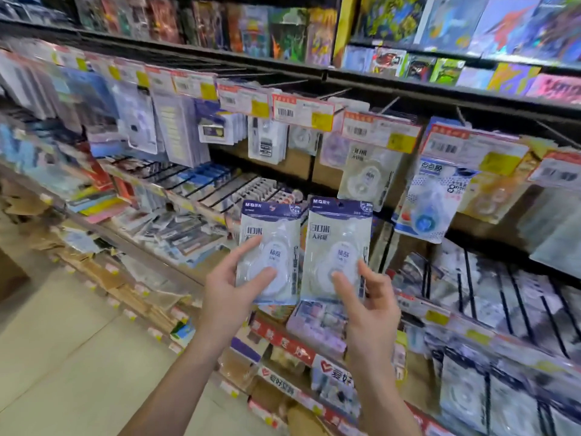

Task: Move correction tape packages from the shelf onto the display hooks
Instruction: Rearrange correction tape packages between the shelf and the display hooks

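While shelves blur | left hand point(231, 287) grips left package point(270, 250) | right hand point(366, 297) grips right package point(338, 247) (print unreadable)

Your two bare forearms reach up and forward side by side, the left hand point(231, 286) and the right hand point(369, 297) raised near each other, each with thumb in front and fingers point(251, 245) curled, pinching something.

Two bare forearms enter from the bottom edge — no sleeves, cuffs or gloves on either. Left hand point(231, 286) and right hand point(366, 297): no rings, watch or bracelets seen on either wrist. Fingernails short, unpainted as far as visible — image slightly blurred.
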